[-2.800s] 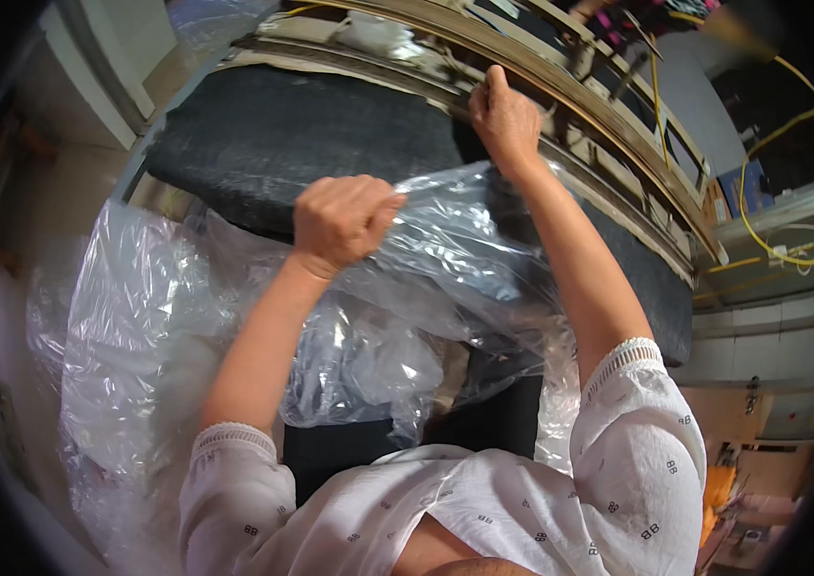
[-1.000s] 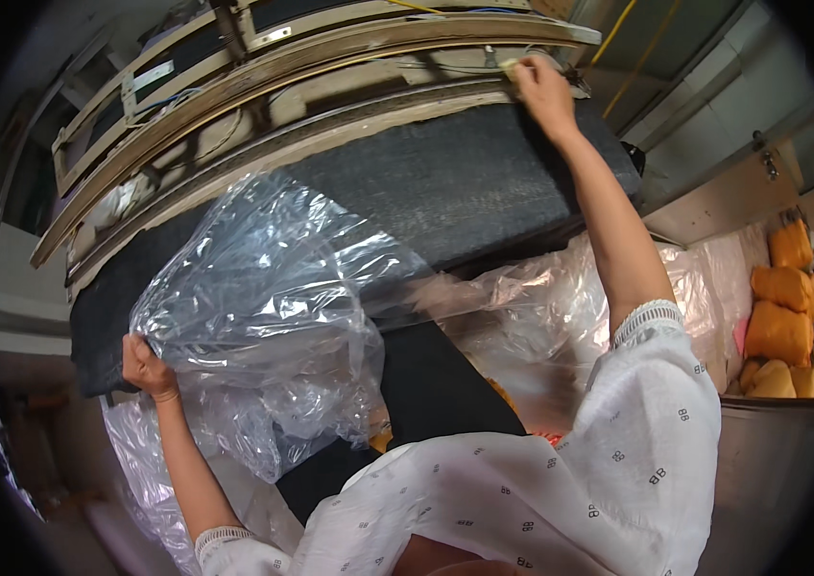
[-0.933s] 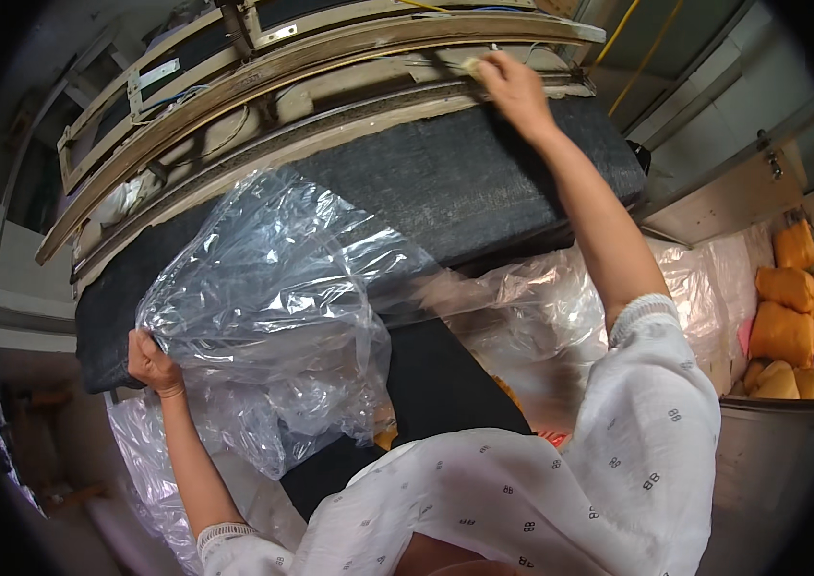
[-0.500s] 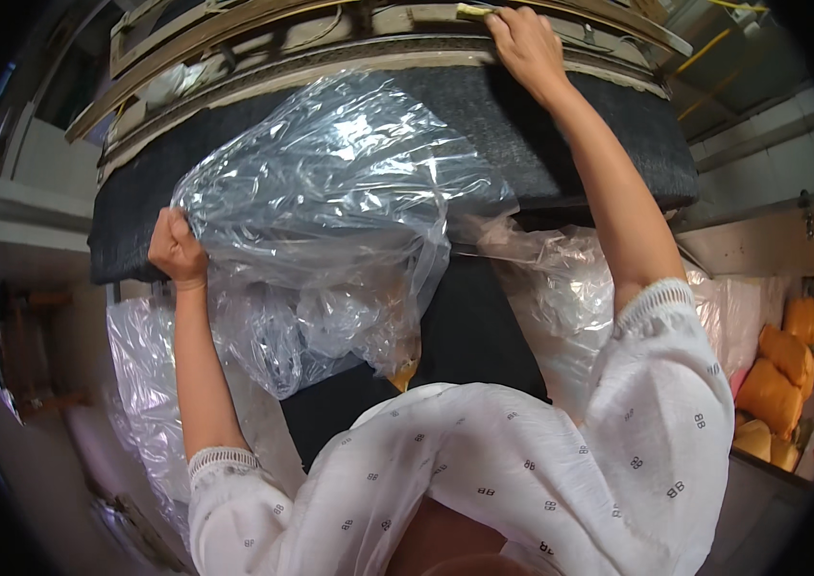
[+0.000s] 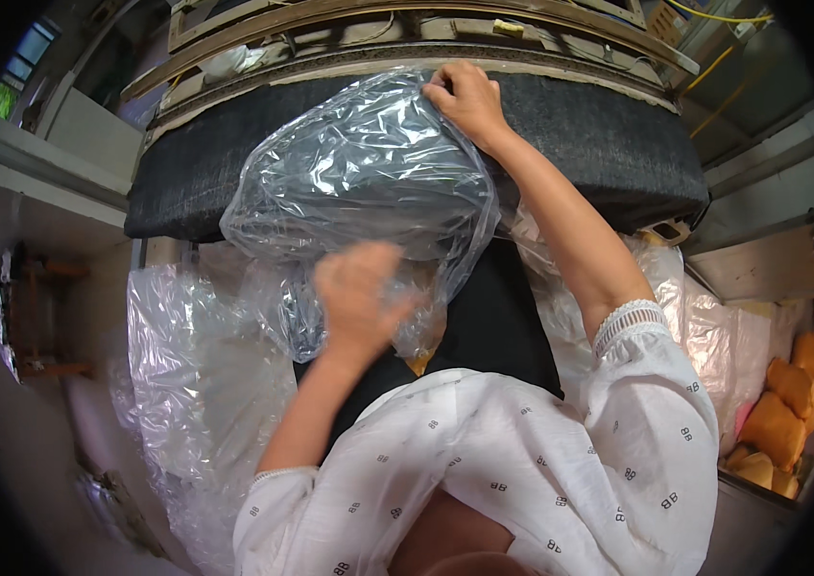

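A sheet of clear, crinkled plastic film (image 5: 359, 144), perhaps a bag, lies over the dark cloth-covered bench (image 5: 599, 144) and hangs down toward my lap. My right hand (image 5: 465, 98) pinches its upper right edge, close to the bench's far rail. Lower down, my left hand (image 5: 361, 288) is smeared by motion in front of the hanging part of the film; whether its fingers grip anything cannot be made out. A small yellow piece (image 5: 508, 28) rests on the frame beyond the rail, apart from both hands.
Wooden and metal rails (image 5: 407, 60) run along the far side of the bench. More clear plastic (image 5: 181, 374) hangs at left, with pinkish plastic (image 5: 657, 288) at right. Orange bundles (image 5: 774, 427) are stacked at the far right. A yellow cable (image 5: 709, 60) passes at the upper right.
My right hand has left the yellow piece on the frame and moved left and nearer, onto the film's edge. My left hand has let go of the film's left corner and swung right toward my body.
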`<state>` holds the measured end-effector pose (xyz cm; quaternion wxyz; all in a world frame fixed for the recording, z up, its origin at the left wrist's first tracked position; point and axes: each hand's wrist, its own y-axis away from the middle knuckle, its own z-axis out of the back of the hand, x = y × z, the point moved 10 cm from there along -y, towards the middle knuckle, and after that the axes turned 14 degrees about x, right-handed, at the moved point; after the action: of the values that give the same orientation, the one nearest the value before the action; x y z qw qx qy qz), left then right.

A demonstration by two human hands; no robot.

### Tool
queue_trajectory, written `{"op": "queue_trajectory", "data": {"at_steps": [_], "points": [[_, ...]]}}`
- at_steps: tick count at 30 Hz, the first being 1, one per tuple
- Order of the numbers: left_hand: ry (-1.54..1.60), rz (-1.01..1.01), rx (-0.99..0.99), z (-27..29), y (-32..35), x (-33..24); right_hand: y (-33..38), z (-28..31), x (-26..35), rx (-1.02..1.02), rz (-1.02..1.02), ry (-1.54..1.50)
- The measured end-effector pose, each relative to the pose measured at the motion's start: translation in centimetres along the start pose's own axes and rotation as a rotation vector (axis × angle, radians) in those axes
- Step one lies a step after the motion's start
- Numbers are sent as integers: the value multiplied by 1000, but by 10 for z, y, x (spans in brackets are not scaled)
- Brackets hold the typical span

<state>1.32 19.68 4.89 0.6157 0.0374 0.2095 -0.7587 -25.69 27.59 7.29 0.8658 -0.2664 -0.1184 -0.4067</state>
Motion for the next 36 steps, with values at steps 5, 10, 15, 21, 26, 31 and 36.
{"op": "queue_trajectory", "data": {"at_steps": [5,10,15,21,26,31,36], "points": [[244,127,653,-138,73,22,9,10,12,167,-7,-875],[520,244,389,-62,68,57,35,54,23,159,24,-966],[475,258,450,-106,65,29,58,91,60,221,127,-990],[548,-58,595,-166,60,-16,77,117,86,233,166,-923],[809,10,481,-116,71,0,89,144,87,254,175,-834],[1616,432,-477,12,117,127,90,149,76,195,112,-730],[1041,531,-1026,175,173,181,99,137,109,395,134,-879]]}}
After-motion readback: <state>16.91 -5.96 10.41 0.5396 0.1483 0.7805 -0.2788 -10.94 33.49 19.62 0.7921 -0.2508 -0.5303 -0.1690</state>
